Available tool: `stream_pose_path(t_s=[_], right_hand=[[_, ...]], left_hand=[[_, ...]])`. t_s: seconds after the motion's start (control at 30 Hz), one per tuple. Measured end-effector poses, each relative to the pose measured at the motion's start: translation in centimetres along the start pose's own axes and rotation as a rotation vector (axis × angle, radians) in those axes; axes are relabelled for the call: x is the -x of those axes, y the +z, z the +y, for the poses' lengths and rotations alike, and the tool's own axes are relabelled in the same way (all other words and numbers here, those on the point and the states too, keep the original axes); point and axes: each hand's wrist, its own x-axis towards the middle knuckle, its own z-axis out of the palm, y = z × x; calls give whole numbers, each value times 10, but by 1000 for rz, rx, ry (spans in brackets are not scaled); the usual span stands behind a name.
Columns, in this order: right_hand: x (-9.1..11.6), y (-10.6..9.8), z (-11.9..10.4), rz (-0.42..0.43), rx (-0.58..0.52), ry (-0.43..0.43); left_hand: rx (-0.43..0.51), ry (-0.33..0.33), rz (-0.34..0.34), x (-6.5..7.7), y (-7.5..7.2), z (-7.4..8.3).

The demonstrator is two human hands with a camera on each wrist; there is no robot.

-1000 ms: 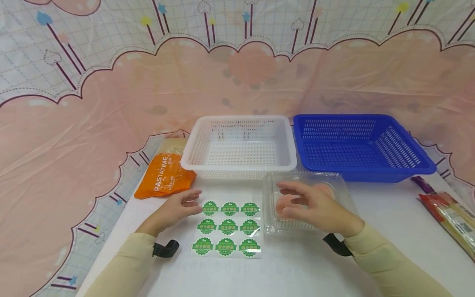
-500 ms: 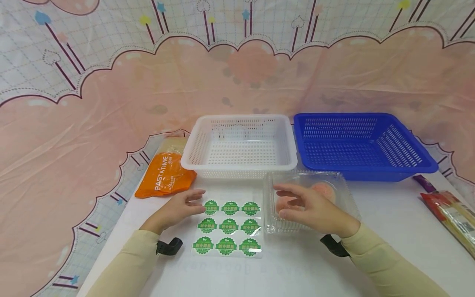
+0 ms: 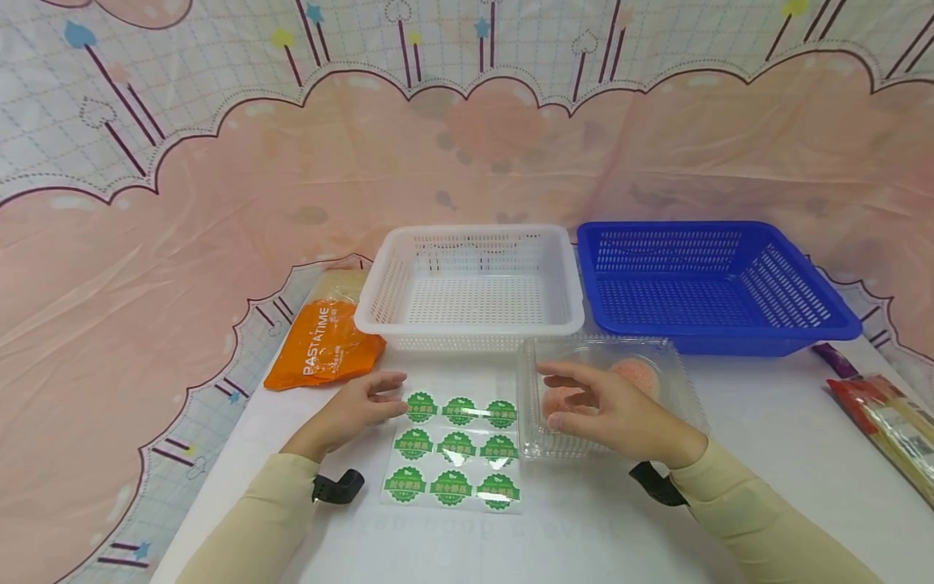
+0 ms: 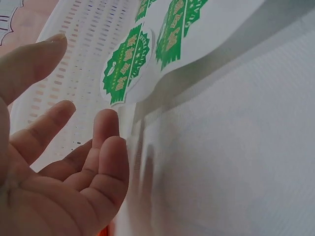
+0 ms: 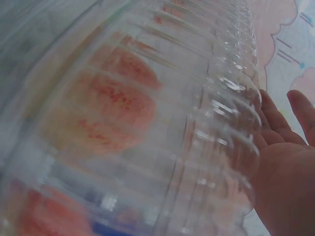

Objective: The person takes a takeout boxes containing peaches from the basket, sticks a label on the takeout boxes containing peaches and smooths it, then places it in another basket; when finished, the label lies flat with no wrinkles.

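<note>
My left hand (image 3: 350, 414), fingers loosely bent and apart, is at the left edge of a clear sheet of round green stickers (image 3: 456, 448). In the left wrist view nothing lies between its thumb and fingers (image 4: 110, 147), and the sheet's edge, with a green sticker (image 4: 125, 64), curves up beyond the fingertips. My right hand (image 3: 620, 410) hovers over a clear plastic box (image 3: 674, 377), thumb and fingers spread, holding nothing. Round pinkish-orange pieces (image 3: 635, 375) show inside the box. The right wrist view shows the box's ridged wall (image 5: 221, 98) beside the right palm (image 5: 290, 172).
Behind the sheet stands a white plastic basket (image 3: 467, 331), and a blue basket (image 3: 718, 331) is to its right. An orange pasta bag (image 3: 324, 349) lies at the left. On the right are a red-ended packet (image 3: 879, 422) and a small purple packet (image 3: 834, 359).
The left hand has edged right, and the sticker sheet has shifted slightly right with it. My right hand moved a little left, then stayed in place above the box.
</note>
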Motion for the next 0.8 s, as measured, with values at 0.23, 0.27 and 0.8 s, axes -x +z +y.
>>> stream_pose_path(t_s=[0.23,0.27,0.8], right_hand=[[0,-1,-1,4,10,-1],[0,-1,-1,5,10,0],[0,0,1,13,25,9]], left_hand=[[33,7,-20,-3,3,-5],[35,8,-24,-3,3,-6],[35,32,-27,-4,9,-4]])
